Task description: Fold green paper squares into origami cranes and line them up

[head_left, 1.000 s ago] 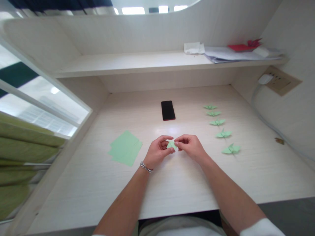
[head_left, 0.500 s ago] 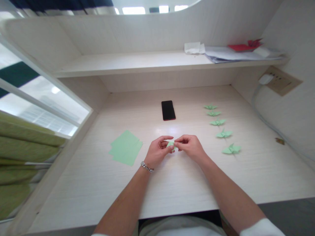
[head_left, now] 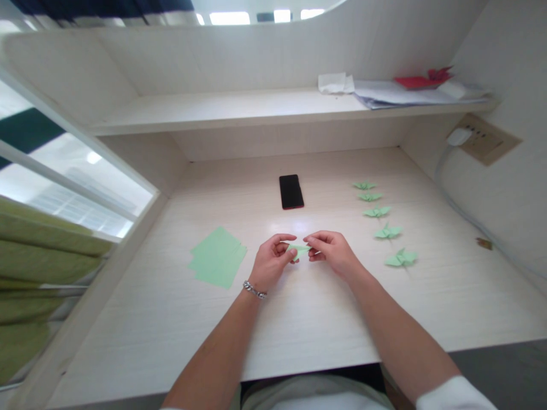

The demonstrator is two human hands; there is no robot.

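Note:
Between my hands, just above the desk, is a small piece of folded green paper (head_left: 300, 250). My left hand (head_left: 272, 257), with a chain bracelet at the wrist, pinches its left part between thumb and fingers. At the paper's right tip, the thumb and fingertips of my right hand (head_left: 331, 250) close on it. Left of my hands lies a stack of green paper sheets (head_left: 219, 257). Several folded green paper cranes (head_left: 400, 258) stand in a column on the right; the nearest one is right of my right hand.
A black phone (head_left: 291, 192) lies beyond my hands. The shelf (head_left: 213, 108) above carries papers (head_left: 397, 93), a white tissue (head_left: 335, 83) and a red folded paper piece (head_left: 439, 74). On the right wall, a charger cable (head_left: 442, 182) runs down from a socket (head_left: 485, 138).
My right hand has shifted slightly right, away from my left. The folded paper now shows longer and narrower between them, its tip reaching my right fingers.

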